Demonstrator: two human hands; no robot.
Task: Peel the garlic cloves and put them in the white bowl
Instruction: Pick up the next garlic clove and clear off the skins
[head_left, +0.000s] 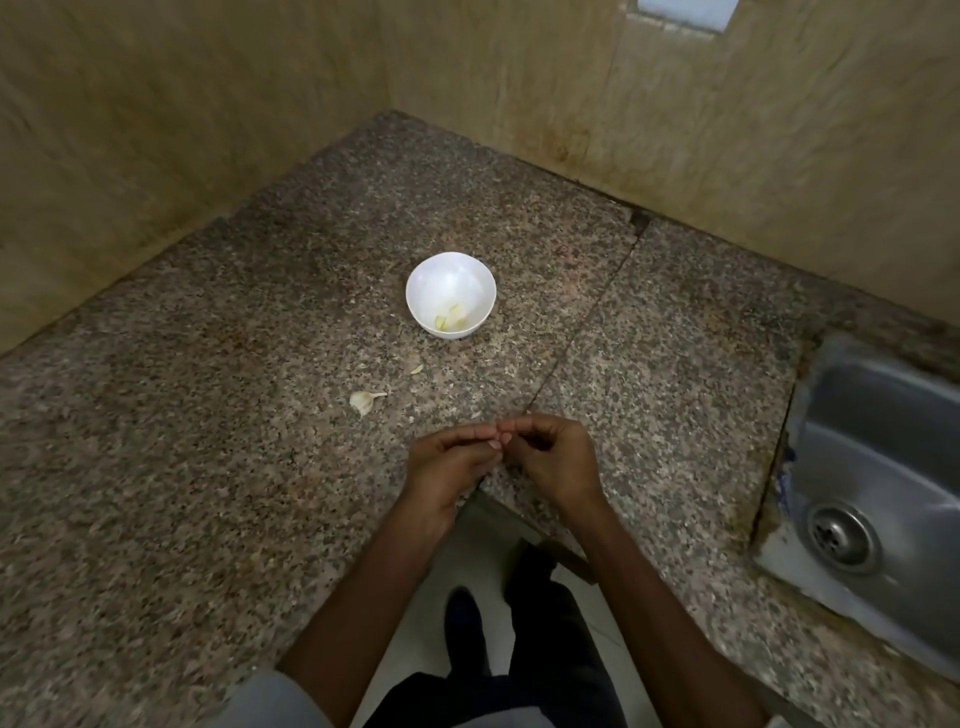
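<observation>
Speckled brown granite worktop (208, 467), corner spot, with a steel sink (883, 441) to the right. A small round white bowl (447, 280) stands mid-worktop, with a few peeled pale-yellow cloves (451, 321) in its bottom. Nearer the person, one unpeeled white garlic clove (363, 400) with a papery tail lies loose. A pale scrap (416, 369) sits between it and the bowl, skin or clove, too small to tell.

Left hand (452, 465) and right hand (553, 457) are together over the worktop edge, fingers curled, tips meeting. Whether a clove is pinched there is hidden, so I cannot tell.

Handling, as judged: the clove is light, firm and small; the skin is dry, thin and brittle, clinging at the root end. Best held by the two ends, a nail starting the skin at the tail. Peeled flesh is likely slick and sticky and could slip.
</observation>
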